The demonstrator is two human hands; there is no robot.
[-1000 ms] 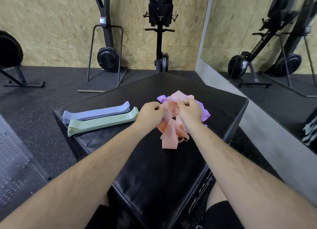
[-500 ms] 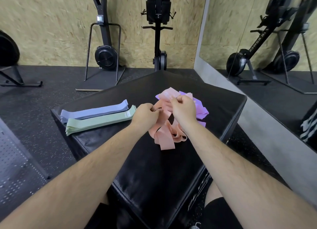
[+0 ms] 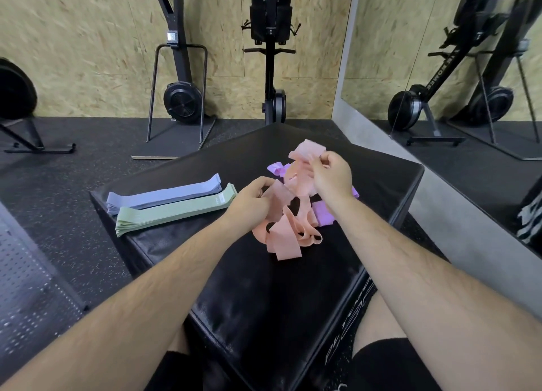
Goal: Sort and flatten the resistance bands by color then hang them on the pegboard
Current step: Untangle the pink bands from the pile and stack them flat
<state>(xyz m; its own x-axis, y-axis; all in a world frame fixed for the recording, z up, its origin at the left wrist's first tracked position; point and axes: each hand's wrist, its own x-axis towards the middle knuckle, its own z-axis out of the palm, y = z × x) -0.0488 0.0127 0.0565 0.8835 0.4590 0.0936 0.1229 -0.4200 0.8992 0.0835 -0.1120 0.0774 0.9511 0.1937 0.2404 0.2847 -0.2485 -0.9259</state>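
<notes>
Left grip (image 3: 252, 199), right grip (image 3: 332, 176) clamped on pink bands (image 3: 289, 232) | central on pad (image 3: 264, 297) | green stack (image 3: 173, 214) at left edge

Forearms (image 3: 164, 279) bare, hairy down to wrists. Left hand (image 3: 249, 203) and right hand (image 3: 331, 176) bare. Plain black shorts (image 3: 390, 364) on both thighs, bare leg (image 3: 377, 317) past the right hem.

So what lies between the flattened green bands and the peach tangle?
Only the left hand, in the head view: it grips a peach band at the peach tangle's edge, right of the green bands, over the black pad.
</notes>
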